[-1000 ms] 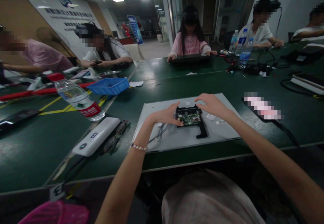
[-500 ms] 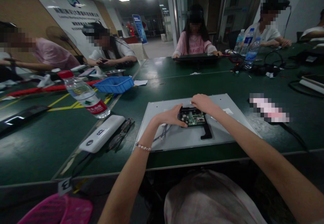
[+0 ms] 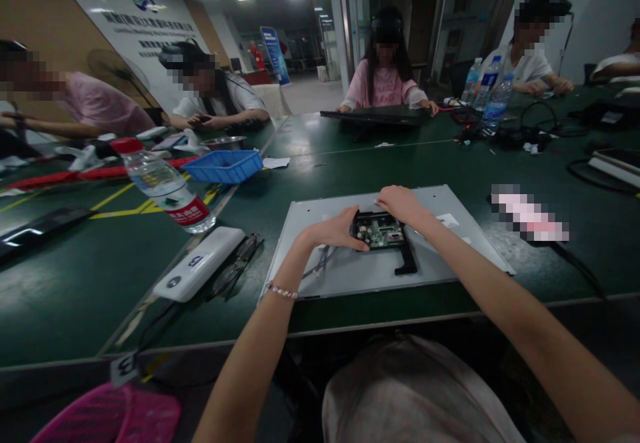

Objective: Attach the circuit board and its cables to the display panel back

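A flat grey-white metal panel (image 3: 320,276) lies on the table before me. On its middle rests a black plastic frame (image 3: 407,259) that carries a green circuit board (image 3: 383,233). My left hand (image 3: 337,229) grips the frame's left side, thumb at the near edge and fingers at the far edge. Over the far right corner of the frame, my right hand (image 3: 400,201) is closed with its fingers curled down; its fingertips are mostly hidden. Grey cables (image 3: 320,263) lie on the panel beside my left hand.
To the left are a water bottle (image 3: 173,193), a white power bank (image 3: 200,264), glasses (image 3: 237,266) and a blue tray (image 3: 225,168). A blurred-out pink object (image 3: 530,215) with a cable lies right. Opposite, a person handles a dark panel (image 3: 373,116). A pink basket (image 3: 110,416) stands below the table edge.
My hands and the black frame stay nearly in place. The person opposite has shifted and tilted the dark panel toward my left. The view has moved slightly.
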A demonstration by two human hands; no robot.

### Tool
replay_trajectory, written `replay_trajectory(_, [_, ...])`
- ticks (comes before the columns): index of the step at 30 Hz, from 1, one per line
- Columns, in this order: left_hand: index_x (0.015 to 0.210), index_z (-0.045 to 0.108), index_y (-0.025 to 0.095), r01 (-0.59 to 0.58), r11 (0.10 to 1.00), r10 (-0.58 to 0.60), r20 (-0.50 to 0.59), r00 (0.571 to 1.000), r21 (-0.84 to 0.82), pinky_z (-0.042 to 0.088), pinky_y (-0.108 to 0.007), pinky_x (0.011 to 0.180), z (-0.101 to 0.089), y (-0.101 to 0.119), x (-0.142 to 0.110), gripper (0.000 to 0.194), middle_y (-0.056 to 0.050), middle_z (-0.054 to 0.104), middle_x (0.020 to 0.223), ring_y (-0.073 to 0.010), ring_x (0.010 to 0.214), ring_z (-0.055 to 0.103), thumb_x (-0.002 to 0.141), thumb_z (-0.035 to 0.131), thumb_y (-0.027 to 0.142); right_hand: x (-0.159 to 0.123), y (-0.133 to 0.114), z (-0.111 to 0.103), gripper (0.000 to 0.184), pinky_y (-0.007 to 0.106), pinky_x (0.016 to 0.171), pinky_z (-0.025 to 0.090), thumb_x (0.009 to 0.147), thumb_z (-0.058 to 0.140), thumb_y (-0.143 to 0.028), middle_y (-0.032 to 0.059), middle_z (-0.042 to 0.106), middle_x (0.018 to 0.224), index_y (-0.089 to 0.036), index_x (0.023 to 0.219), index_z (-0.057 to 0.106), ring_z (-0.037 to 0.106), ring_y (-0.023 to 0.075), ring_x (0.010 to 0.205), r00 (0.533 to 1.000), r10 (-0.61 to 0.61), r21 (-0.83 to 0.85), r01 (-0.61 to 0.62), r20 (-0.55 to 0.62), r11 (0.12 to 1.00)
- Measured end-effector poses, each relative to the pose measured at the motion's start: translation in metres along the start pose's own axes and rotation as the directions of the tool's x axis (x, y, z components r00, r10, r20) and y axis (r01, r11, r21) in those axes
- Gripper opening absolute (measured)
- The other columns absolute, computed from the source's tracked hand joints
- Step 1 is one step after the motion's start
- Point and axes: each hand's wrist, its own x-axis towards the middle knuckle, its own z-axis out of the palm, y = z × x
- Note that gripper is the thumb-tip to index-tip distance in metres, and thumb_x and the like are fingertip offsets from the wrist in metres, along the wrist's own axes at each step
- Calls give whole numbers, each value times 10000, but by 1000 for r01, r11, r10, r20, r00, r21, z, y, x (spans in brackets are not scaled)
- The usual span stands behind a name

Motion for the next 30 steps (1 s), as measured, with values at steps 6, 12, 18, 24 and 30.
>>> replay_trajectory(6, [1419, 247, 156, 72, 997, -71, 26, 997, -23, 268, -465, 1101, -3, 7, -1, 1092, -162, 373, 1445, -381, 1338, 332, 561, 716, 640, -2, -8, -1, 262, 275, 730, 415, 916, 485, -229, 106, 707, 962, -164, 958, 735, 632, 210, 895, 998, -43, 123, 48, -44, 991])
replay_trajectory(12, [1382, 305, 169, 7, 999, -7, 5, 1000, -31, 251, -476, 1114, -2, 7, 1, 982, -151, 386, 1426, -351, 1329, 347, 590, 728, 565, 1, -21, 1, 226, 257, 750, 404, 899, 513, -213, 88, 703, 964, -188, 943, 733, 621, 195, 914, 991, -134, 212, 136, -24, 968])
replay_trajectory(18, [1380, 310, 161, 22, 999, -22, 8, 1000, -39, 255, -497, 1106, 0, 5, 3, 989, -159, 389, 1418, -371, 1322, 348, 584, 731, 569, 0, -20, 3, 216, 248, 768, 392, 897, 508, -182, 88, 691, 961, -169, 922, 722, 604, 181, 918, 983, -185, 262, 180, -7, 948])
replay_trajectory(24, [1383, 304, 161, -15, 999, 16, 0, 1000, -32, 245, -500, 1114, 0, 4, 3, 988, -157, 382, 1425, -359, 1329, 338, 586, 740, 549, -2, -21, 4, 221, 255, 774, 386, 914, 496, -199, 88, 682, 967, -166, 943, 712, 596, 186, 930, 984, -179, 239, 176, -8, 955])
replay_trajectory(30, [1405, 278, 167, -24, 999, 24, -3, 1000, -46, 237, -507, 1117, -1, 5, 2, 1014, -154, 366, 1442, -365, 1343, 319, 589, 736, 558, -3, -24, 0, 252, 268, 753, 399, 934, 458, -181, 122, 670, 1001, -143, 956, 706, 595, 207, 953, 991, -129, 153, 134, -45, 979])
